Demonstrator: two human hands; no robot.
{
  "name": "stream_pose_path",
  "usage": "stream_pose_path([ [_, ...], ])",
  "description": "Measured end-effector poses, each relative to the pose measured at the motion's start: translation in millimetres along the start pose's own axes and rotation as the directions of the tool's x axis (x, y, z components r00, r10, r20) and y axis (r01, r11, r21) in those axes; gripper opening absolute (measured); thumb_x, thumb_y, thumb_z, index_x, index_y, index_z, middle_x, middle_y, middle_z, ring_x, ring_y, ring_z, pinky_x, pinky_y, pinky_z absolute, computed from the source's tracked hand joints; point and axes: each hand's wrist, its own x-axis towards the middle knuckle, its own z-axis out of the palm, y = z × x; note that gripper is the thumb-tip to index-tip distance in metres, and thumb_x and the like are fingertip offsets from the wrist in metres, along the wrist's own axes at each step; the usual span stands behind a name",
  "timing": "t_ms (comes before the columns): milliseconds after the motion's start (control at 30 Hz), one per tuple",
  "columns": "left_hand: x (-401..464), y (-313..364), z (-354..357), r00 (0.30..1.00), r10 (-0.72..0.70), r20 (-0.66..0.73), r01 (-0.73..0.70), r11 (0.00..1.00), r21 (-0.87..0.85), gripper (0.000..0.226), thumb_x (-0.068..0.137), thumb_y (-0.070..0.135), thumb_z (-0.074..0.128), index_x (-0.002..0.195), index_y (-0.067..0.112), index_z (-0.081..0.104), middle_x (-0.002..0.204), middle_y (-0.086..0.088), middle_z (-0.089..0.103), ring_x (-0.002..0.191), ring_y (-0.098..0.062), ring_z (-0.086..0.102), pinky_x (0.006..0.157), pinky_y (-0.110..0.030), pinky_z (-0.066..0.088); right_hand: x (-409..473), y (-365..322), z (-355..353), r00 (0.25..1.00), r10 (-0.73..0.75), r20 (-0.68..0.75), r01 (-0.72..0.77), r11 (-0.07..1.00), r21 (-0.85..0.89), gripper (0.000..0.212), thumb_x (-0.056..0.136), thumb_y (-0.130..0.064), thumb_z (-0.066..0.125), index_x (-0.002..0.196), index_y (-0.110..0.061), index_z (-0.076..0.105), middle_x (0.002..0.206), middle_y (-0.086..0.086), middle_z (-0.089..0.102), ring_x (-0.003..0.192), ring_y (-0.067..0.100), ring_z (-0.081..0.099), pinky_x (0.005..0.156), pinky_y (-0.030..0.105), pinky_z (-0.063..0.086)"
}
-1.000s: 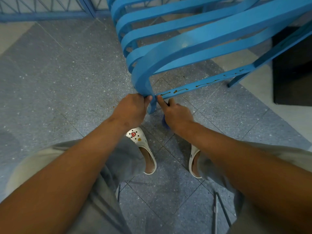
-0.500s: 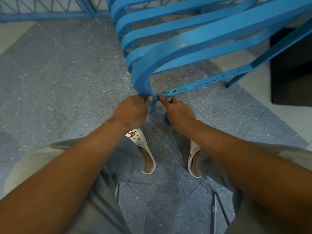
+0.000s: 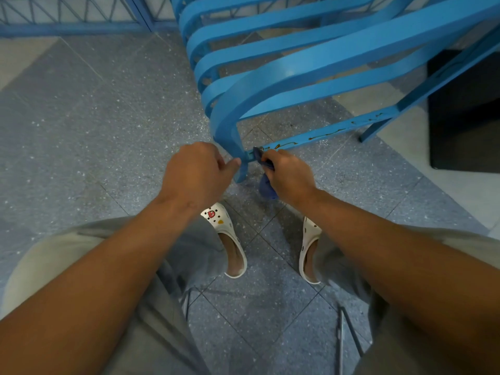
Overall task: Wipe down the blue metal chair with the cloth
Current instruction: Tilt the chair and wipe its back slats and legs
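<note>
The blue metal chair (image 3: 311,69) fills the upper middle and right, its curved slats bending down to a low crossbar (image 3: 332,132) marked with brownish streaks. My left hand (image 3: 197,171) is at the lower end of the nearest slat, thumb on its front face and curled fingers at its left edge. To the right of that slat, my right hand (image 3: 290,175) grips a dark blue cloth (image 3: 266,189). The cloth's top is pressed on the crossbar's left end, and the rest hangs below my fist.
Speckled grey floor tiles lie all around. A blue metal grille (image 3: 67,20) runs along the top left. A black block (image 3: 465,109) stands at the right edge. My feet in white clogs (image 3: 230,239) are below the hands, with thin metal legs (image 3: 341,336) near my right knee.
My right hand has shifted slightly right and brought the cloth up onto the crossbar's left end, so the cloth now shows. My left hand has slid a little left on the slat end.
</note>
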Motion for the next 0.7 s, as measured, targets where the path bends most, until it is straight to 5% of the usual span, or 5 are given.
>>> stream_pose_path([
  [167,-4.4,-5.1,-14.9,0.984,0.043,-0.171,-0.084,0.967,-0.240,0.059,0.090,0.056,0.068,0.135,0.020,0.052,0.123,0.003,0.062,0.104,-0.014,0.060,0.085,-0.032,0.049,-1.9,-1.0,-6.1,0.999,0.033,0.002,-0.033,0.990,0.134,0.024,0.100,-0.038,0.061,0.105,-0.018,0.071,0.104,0.006,0.070,0.092,0.025,0.065,0.067,0.029,0.039],
  [367,6.9,7.3,-16.9,0.935,0.193,-0.296,-0.297,0.885,-0.359,0.049,0.098,0.037,0.063,0.140,0.018,0.049,0.126,0.000,0.059,0.112,-0.015,0.056,0.095,-0.039,0.051,0.4,-10.8,-5.5,0.999,0.027,-0.040,-0.020,0.983,0.182,0.026,0.100,-0.029,0.062,0.125,-0.025,0.067,0.109,0.005,0.073,0.096,0.028,0.067,0.069,0.033,0.048],
  [467,8.4,8.7,-21.9,0.890,0.288,-0.353,-0.410,0.844,-0.345,0.056,0.099,0.032,0.062,0.148,0.013,0.043,0.136,-0.001,0.055,0.121,-0.010,0.051,0.104,-0.025,0.044,6.5,-11.4,1.9,0.998,0.050,-0.028,-0.044,0.979,0.197,0.031,0.103,-0.027,0.057,0.133,-0.029,0.066,0.114,0.005,0.073,0.098,0.027,0.067,0.075,0.035,0.052],
  [700,15.4,8.6,-26.9,0.853,0.364,-0.375,-0.490,0.807,-0.329,0.045,0.101,0.029,0.059,0.141,0.010,0.051,0.119,0.012,0.053,0.104,-0.001,0.048,0.088,-0.009,0.036,20.2,-18.7,20.4,0.983,0.183,-0.033,-0.164,0.936,0.310,0.025,0.101,-0.037,0.061,0.117,-0.027,0.077,0.101,0.000,0.077,0.086,0.021,0.069,0.066,0.031,0.051],
])
